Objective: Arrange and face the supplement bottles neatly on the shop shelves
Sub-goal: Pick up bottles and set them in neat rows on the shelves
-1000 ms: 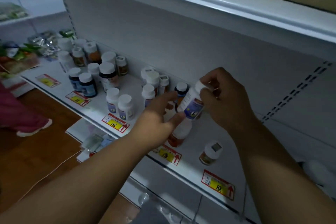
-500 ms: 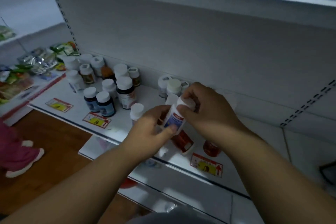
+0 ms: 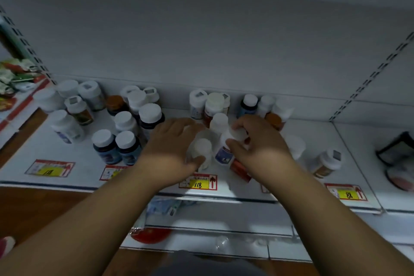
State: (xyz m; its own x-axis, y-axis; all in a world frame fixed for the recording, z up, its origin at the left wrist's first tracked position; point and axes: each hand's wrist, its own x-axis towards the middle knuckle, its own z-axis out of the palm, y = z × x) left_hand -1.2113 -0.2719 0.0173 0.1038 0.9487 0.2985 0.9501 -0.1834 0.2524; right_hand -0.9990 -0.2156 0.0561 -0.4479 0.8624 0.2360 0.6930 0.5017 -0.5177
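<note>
two hands (image 3: 172,148) (image 3: 259,148) hide blurred bottles (image 3: 224,152) mid-shelf.

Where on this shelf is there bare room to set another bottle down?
Bare shelf lies right of the right hand, behind the brown bottle. Another patch sits front left above the yellow price tag. The middle around both hands is crowded.

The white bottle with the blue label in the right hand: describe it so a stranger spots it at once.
Start at the white shelf and find the yellow 118 price tag on its front edge. Just above and right of it, the right hand grips a white bottle with a blue label. Unlike the upright bottles around it, it is tilted.
</note>
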